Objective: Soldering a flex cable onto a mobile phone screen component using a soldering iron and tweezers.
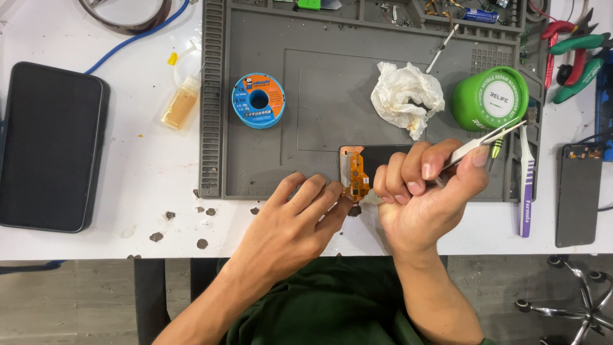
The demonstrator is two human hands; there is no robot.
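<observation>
A small orange circuit board (355, 172) lies on a dark phone part (386, 155) at the front of the grey work mat (319, 140). My left hand (297, 223) rests flat at the mat's front edge, its fingertips pressing on the board's lower end. My right hand (424, 198) is closed on metal tweezers (488, 137), whose handle sticks up to the right; the tips are hidden behind my fingers near the board.
On the mat are a blue solder spool (258, 100), a crumpled white tissue (405, 96) and a green round container (490, 99). A dark phone (51, 147) and a small glue bottle (181, 102) lie left; a brush (525, 185), another phone (578, 195) and pliers (575, 54) lie right.
</observation>
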